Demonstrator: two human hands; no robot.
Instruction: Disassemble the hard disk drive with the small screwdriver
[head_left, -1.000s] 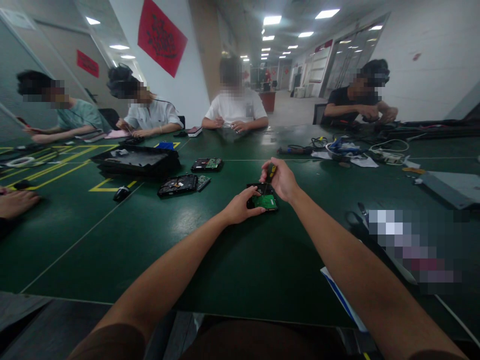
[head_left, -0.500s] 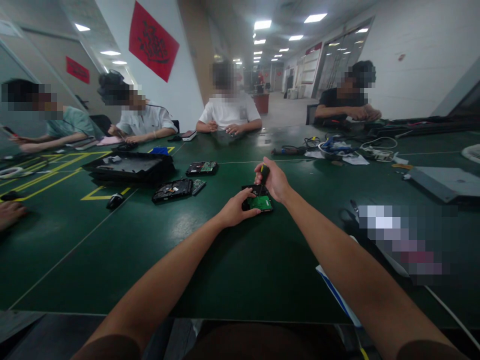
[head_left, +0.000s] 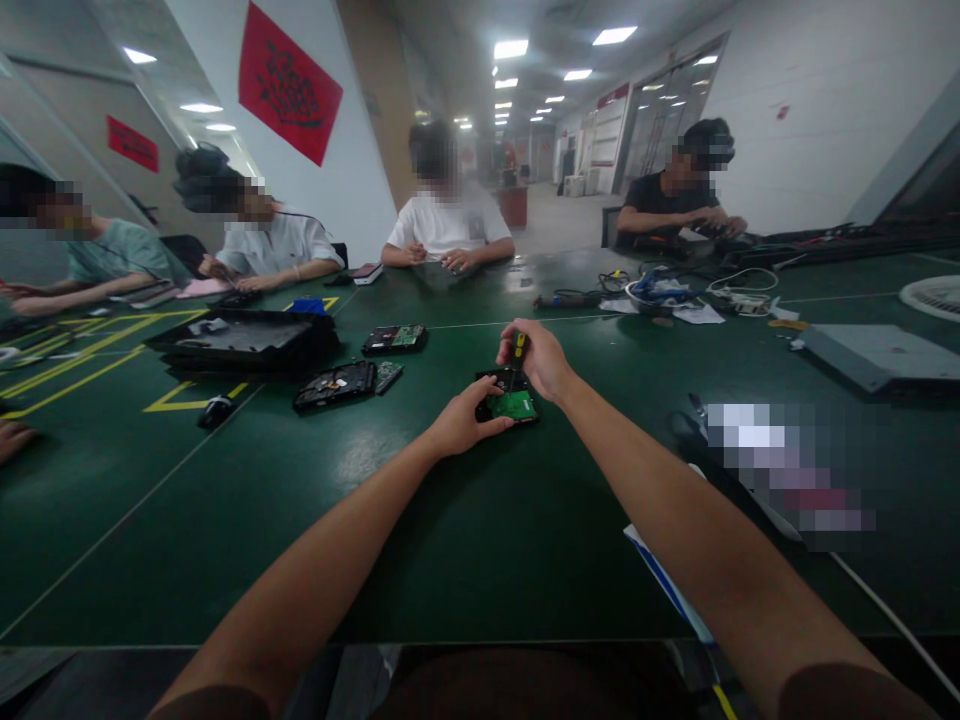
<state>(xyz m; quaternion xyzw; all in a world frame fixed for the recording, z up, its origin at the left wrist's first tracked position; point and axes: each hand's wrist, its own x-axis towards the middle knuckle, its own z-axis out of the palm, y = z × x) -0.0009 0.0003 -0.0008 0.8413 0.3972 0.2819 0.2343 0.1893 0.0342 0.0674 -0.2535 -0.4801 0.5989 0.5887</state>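
Note:
A black hard drive with a green circuit board lies on the green table in front of me. My left hand grips its left side, thumb along the near edge and fingers over the far left part. In my right hand is a screwdriver with a yellow and black handle, held nearly upright. Its shaft points down at the drive; the tip is too small to make out. To the left lie another hard drive, a loose circuit board beside it, and a further hard drive behind.
A black tray stands at the left, with a computer mouse before it. Tangled cables lie at the back right, near a grey metal box. Several people sit across the table.
The whole view has shifted slightly, so the scene sits a little further left. The screwdriver handle has turned in my right hand, showing more yellow. My left hand keeps its hold.

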